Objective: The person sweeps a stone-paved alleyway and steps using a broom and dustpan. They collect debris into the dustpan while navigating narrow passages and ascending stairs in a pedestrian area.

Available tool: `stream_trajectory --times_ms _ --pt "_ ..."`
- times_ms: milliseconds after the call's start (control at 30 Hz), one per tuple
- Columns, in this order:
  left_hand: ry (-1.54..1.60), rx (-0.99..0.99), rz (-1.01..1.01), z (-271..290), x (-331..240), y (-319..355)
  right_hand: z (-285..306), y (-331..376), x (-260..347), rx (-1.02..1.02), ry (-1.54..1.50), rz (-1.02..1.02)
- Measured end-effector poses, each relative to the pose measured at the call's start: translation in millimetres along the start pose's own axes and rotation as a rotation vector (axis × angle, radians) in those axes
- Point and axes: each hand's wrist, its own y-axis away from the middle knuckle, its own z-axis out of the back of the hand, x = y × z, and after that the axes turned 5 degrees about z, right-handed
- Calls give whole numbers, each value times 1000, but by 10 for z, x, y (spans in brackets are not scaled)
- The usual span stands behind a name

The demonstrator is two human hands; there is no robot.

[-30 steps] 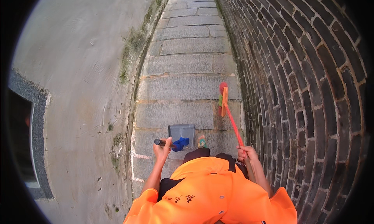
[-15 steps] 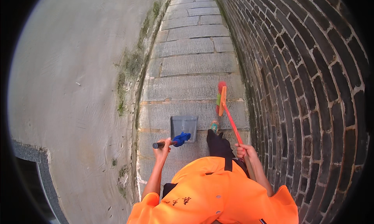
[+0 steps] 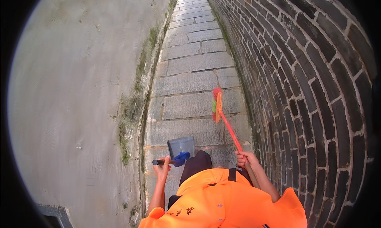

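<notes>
My left fingers (image 3: 167, 161) grasp the dustpan (image 3: 181, 144), my right fingers (image 3: 242, 157) the broom (image 3: 218, 108): likely sweeping, so next I'd stroke toward the dustpan.

the grey stone-slab floor (image 3: 198, 64) is laid crosswise; whether broom (image 3: 219, 107) and dustpan (image 3: 181, 144) touch it is unclear.

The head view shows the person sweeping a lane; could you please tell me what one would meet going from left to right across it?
Plain grey plaster wall, left hand, dustpan's grey scoop, broom head, right hand, dark brick wall.
</notes>
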Motion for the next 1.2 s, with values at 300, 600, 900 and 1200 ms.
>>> stream_trajectory --times_ms 300,600,900,1200 --pt "-17 94 -45 -1267 -583 -2092 -524 -1606 1437 -104 139 -65" --pt "-42 218 -28 -2549 -2081 -4052 -1690 -2745 3177 -51 9 46" --pt "-21 251 -70 -3818 -3133 -6084 -2454 -4579 4949 -28 -19 12" --pt "80 106 -109 -4731 -4453 -7667 -3871 -5904 7037 115 52 63"
